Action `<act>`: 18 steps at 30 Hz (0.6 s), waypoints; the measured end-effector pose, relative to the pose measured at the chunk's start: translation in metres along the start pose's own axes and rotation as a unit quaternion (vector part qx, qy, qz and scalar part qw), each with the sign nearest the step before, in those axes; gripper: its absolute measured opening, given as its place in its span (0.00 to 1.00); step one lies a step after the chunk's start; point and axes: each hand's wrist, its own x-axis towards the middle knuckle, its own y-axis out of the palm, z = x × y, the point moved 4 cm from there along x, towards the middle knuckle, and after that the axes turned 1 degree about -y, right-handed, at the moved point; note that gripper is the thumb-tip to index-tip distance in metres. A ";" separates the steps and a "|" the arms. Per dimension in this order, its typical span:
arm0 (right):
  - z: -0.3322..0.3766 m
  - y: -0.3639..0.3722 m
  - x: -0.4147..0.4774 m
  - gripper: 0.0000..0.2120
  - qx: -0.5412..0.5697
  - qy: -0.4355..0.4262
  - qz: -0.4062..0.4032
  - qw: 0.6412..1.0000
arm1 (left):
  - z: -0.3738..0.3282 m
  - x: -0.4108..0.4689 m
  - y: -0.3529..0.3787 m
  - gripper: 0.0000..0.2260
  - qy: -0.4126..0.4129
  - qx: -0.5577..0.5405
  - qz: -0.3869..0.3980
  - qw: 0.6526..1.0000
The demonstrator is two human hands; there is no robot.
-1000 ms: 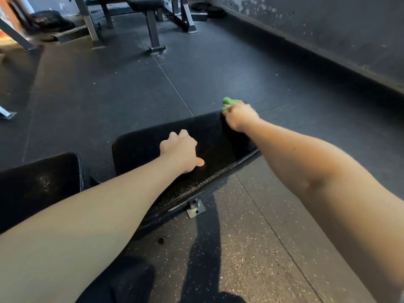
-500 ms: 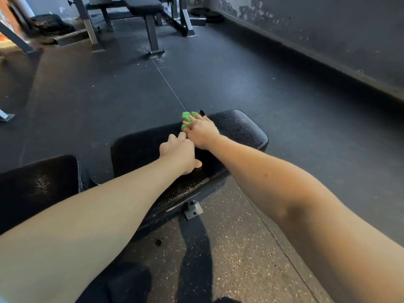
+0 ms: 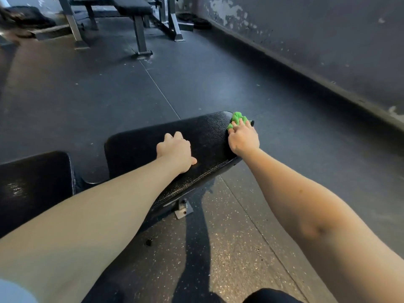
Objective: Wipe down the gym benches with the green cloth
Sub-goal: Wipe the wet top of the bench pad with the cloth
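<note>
A black padded bench pad [image 3: 140,145] lies low in front of me, tilted across the view. My right hand [image 3: 243,138] grips a bunched green cloth [image 3: 237,119] and presses it on the pad's far right end. My left hand [image 3: 176,153] rests on the middle of the same pad, fingers curled under and thumb out, holding nothing. A second black pad [image 3: 32,184] of the bench sits to the left, with a gap between the two.
A metal bracket [image 3: 182,209] shows under the pad. Another bench [image 3: 131,9] on grey steel legs stands at the back. Weight plates [image 3: 196,20] lie by the dark wall [image 3: 317,44] on the right. Rubber floor mats [image 3: 76,88] surround the bench.
My right hand swept the cloth from the pad's right end to its middle beside my left hand, then back to the right end. My left hand stayed put.
</note>
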 end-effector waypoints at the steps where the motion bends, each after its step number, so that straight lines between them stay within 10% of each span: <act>1: 0.001 0.001 -0.012 0.23 0.004 0.005 -0.012 1.000 | 0.000 0.000 0.000 0.26 0.001 -0.003 -0.002 1.000; 9: 0.021 0.013 -0.143 0.19 0.212 0.045 -0.083 0.973 | 0.006 -0.009 -0.002 0.25 0.007 -0.035 -0.033 0.999; 18: -0.048 0.002 -0.169 0.15 0.471 0.224 -0.201 0.829 | -0.010 -0.037 0.005 0.15 0.102 -0.218 -0.094 0.966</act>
